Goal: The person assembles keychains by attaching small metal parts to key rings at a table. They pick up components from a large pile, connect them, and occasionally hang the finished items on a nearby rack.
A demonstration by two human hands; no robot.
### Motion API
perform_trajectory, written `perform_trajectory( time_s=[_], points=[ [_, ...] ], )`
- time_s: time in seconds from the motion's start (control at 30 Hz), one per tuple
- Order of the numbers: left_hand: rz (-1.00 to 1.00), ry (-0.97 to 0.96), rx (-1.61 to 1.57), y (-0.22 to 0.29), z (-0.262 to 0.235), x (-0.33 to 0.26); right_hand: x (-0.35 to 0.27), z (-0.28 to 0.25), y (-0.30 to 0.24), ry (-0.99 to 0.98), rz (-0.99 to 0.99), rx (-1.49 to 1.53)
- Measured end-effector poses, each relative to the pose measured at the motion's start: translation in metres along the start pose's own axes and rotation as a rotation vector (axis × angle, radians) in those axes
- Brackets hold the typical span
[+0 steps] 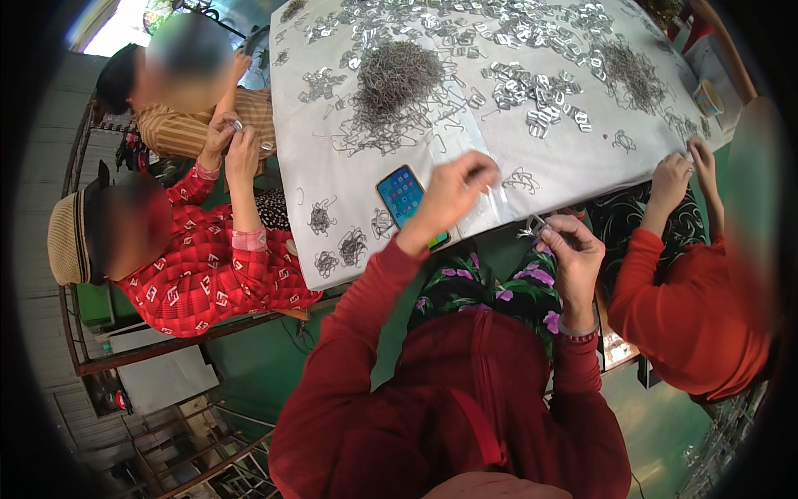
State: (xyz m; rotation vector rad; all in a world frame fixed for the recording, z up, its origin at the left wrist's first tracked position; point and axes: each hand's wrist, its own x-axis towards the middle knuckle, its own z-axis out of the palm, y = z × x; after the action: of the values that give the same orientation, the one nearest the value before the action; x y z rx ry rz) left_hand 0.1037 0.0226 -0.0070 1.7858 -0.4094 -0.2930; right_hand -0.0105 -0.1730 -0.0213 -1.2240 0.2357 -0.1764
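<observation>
Pinch and feed: wire hook meets metal clip at the near edge

Grip of the right hand [573,254] is closed on a small metal clip with wire [534,226], held just off the near edge of the counter [332,179]; the left hand [455,190] is raised over the cloth, fingertips pinched, though what they hold is too small to tell; best to keep both hands close together, beside the phone [405,198]; spare wire hooks [399,76] lie far.
</observation>
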Motion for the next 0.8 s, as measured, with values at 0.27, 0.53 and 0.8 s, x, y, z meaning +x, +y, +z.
perform_trajectory(
  time_s=[0.27, 0.53, 0.8],
  points=[
    [0.430, 0.103, 0.168, 0.021, 0.057, -0.051, -0.015, 0.012, -0.008, -0.019, -0.070, -0.037],
    [0.390, 0.090, 0.066, 0.016, 0.062, -0.065, -0.019, 0.010, -0.012, -0.142, -0.142, -0.104],
    [0.436, 0.182, 0.045, 0.000, 0.072, -0.071, 0.129, -0.030, 0.020, -0.029, -0.449, -0.741]
  ],
)
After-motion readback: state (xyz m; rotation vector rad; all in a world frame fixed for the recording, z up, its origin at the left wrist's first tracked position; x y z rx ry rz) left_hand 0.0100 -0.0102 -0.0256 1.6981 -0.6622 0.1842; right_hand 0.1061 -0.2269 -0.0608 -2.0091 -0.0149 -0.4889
